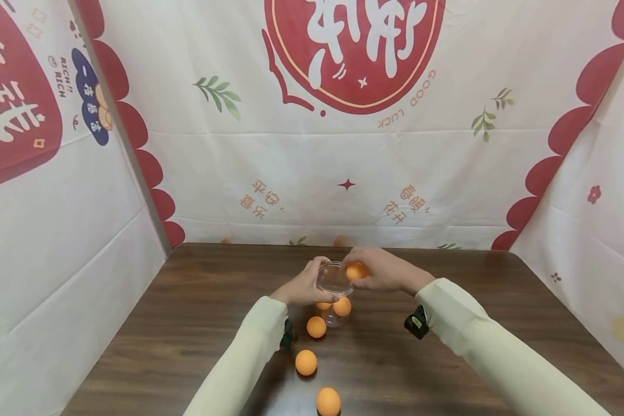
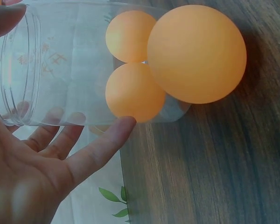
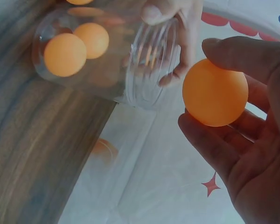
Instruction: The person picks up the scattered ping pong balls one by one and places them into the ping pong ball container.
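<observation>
A clear, wide-mouthed plastic jar point(image 1: 325, 285) stands upright on the brown table, with two orange balls point(image 3: 65, 55) at its bottom. My left hand point(image 1: 301, 287) holds the jar near its mouth, thumb on one side and fingers on the other; in the left wrist view the index fingertip touches the wall lower down. Just beside the rim, at its right, my right hand point(image 1: 383, 269) pinches another orange ball point(image 3: 214, 92) between thumb and fingers. The nearest loose ball point(image 2: 196, 53) lies close in front of the jar.
Two more loose orange balls, a middle one point(image 1: 306, 363) and a front one point(image 1: 328, 401), lie in a rough line toward me. Printed white cloth point(image 1: 312, 156) hangs behind the table's point(image 1: 213, 323) far edge and along both sides.
</observation>
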Action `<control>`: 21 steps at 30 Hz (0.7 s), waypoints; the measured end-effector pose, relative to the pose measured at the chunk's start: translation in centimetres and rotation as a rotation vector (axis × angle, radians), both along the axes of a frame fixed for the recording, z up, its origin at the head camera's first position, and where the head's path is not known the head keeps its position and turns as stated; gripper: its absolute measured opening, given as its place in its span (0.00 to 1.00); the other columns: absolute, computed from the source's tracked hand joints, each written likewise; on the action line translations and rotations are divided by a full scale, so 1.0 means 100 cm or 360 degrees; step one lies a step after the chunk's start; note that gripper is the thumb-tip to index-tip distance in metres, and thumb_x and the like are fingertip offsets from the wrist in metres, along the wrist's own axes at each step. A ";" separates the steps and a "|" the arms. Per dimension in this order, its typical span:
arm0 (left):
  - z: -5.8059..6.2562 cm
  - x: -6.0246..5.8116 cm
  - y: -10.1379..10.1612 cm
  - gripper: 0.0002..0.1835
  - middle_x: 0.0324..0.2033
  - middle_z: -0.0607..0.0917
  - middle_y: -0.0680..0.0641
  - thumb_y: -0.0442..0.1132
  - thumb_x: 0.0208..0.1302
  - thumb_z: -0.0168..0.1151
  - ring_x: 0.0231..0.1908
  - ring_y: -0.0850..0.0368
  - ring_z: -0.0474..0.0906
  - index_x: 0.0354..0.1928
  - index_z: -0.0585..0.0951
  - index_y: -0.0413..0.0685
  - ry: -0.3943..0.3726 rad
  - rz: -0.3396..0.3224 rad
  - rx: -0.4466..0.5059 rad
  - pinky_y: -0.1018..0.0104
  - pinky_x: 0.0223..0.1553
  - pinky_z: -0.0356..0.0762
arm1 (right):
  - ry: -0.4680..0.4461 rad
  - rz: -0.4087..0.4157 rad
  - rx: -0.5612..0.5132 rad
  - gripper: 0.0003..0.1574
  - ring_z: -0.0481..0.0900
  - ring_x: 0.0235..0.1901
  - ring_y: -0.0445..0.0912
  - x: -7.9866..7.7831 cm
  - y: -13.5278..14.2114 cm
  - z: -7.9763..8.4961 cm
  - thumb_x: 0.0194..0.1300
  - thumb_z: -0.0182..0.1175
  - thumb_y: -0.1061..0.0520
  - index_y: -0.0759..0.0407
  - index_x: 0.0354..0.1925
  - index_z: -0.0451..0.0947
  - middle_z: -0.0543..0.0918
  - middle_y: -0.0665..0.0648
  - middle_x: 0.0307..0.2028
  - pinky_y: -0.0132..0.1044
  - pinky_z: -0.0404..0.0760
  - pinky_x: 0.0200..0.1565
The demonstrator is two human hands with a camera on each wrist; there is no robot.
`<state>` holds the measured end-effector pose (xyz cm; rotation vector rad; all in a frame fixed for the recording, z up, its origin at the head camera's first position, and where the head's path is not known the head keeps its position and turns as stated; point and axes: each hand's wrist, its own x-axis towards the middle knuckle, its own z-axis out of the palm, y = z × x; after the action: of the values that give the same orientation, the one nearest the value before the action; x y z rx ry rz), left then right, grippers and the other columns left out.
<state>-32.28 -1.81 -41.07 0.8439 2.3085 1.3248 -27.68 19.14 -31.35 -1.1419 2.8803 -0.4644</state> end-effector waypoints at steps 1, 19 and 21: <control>0.000 0.000 0.000 0.43 0.67 0.55 0.38 0.43 0.57 0.67 0.68 0.45 0.58 0.69 0.52 0.48 0.0000 -0.0003 0.0002 0.54 0.59 0.71 | 0.0000 -0.0006 0.0000 0.15 0.76 0.39 0.44 -0.003 -0.001 0.000 0.57 0.65 0.60 0.56 0.45 0.81 0.81 0.54 0.44 0.38 0.76 0.41; 0.001 -0.002 -0.003 0.43 0.67 0.54 0.43 0.42 0.58 0.67 0.70 0.49 0.54 0.69 0.52 0.51 -0.0029 -0.0020 -0.0008 0.56 0.59 0.71 | 0.0019 0.0014 -0.0011 0.16 0.77 0.39 0.47 -0.038 -0.015 -0.017 0.56 0.66 0.61 0.61 0.45 0.81 0.82 0.57 0.43 0.41 0.76 0.40; 0.001 -0.002 -0.003 0.42 0.67 0.55 0.43 0.42 0.58 0.67 0.70 0.48 0.54 0.68 0.52 0.52 -0.0030 -0.0023 -0.0004 0.57 0.58 0.71 | -0.0012 0.0028 -0.0012 0.16 0.76 0.37 0.45 -0.038 -0.018 -0.019 0.55 0.66 0.62 0.62 0.45 0.81 0.82 0.56 0.42 0.39 0.76 0.40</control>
<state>-32.52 -2.14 -40.96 0.8422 2.2850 1.3178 -31.53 17.32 -33.23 -1.1624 2.8621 -0.4788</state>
